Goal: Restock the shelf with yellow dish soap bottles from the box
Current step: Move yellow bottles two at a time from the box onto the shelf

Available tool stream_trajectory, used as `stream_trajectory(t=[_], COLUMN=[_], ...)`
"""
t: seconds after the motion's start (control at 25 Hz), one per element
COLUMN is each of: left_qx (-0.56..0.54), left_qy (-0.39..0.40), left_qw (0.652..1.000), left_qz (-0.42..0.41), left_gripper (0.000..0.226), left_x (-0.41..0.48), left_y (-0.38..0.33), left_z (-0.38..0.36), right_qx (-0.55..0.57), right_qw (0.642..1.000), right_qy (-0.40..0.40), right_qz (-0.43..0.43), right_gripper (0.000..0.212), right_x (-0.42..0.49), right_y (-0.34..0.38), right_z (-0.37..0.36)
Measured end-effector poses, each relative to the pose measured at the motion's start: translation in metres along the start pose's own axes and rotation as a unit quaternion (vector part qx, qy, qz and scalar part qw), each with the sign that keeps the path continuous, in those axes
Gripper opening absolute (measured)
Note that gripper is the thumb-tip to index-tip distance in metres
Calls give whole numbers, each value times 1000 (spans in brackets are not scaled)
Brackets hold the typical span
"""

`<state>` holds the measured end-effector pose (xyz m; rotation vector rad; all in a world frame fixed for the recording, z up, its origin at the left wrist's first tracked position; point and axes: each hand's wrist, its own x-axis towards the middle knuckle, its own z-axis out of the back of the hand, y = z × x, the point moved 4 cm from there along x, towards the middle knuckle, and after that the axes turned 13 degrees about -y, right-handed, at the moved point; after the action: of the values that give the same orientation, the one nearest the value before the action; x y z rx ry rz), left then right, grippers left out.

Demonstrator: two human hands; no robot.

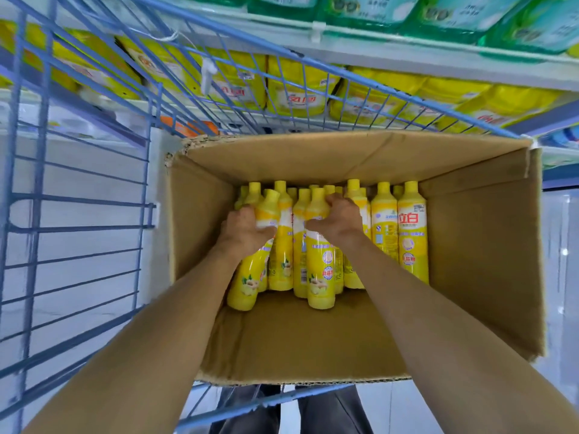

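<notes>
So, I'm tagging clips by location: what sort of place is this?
Probably a shop aisle: stocked shelves of yellow refill packs, a blue wire cart, and a carton of identical yellow bottles.

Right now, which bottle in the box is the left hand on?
The tilted bottle at the front left, cap leaning right; the left hand grips its upper half. The right hand holds an upright bottle to its right.

Blue wire cart [94,227], cardboard box [313,339] resting in it, yellow bottles [412,233] standing inside
</notes>
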<state>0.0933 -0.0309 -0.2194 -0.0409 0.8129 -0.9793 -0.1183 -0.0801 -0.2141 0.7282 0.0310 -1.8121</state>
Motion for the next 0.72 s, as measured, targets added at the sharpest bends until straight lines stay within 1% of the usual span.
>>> stream_trajectory(t=[0.08, 0.16, 0.24, 0.28, 0.36, 0.44, 0.52, 0.6, 0.72], left_qx=[4, -28, -59, -75, -108, -145, -184, -215, -253], left_qy=[-3, -6, -20, -31, -40, -41, -39, -39, -61], left_qw=[1000, 1000, 998, 997, 992, 985, 973, 959, 932], left_qz=[-2, 11, 12, 0, -43, -90, -131, -183, -253], left_gripper=[64, 65, 60, 58, 65, 73, 71, 59, 59], left_x=[-8, -17, -25, -28, -41, -63, -81, -98, -126], left_y=[1, 4, 3, 1, -14, -45, -82, -121, -182], left_z=[-4, -3, 11, 21, 46, 79, 110, 143, 200], right_qx=[39, 65, 82, 94, 114, 125, 148, 178, 222], right_qw=[999, 997, 996, 994, 991, 986, 977, 965, 937], right_qy=[18, 26, 15, 5, -22, -50, -75, -99, -152], right_qz=[0, 17, 40, 49, 71, 102, 131, 165, 221], right_gripper=[81, 80, 76, 73, 65, 58, 57, 51, 57], right_x=[-5, -15, -26, -31, -40, -52, -64, -79, -101], right_y=[1, 4, 6, 8, 11, 21, 36, 55, 82], right_z=[2, 8, 26, 38, 71, 111, 155, 203, 281])
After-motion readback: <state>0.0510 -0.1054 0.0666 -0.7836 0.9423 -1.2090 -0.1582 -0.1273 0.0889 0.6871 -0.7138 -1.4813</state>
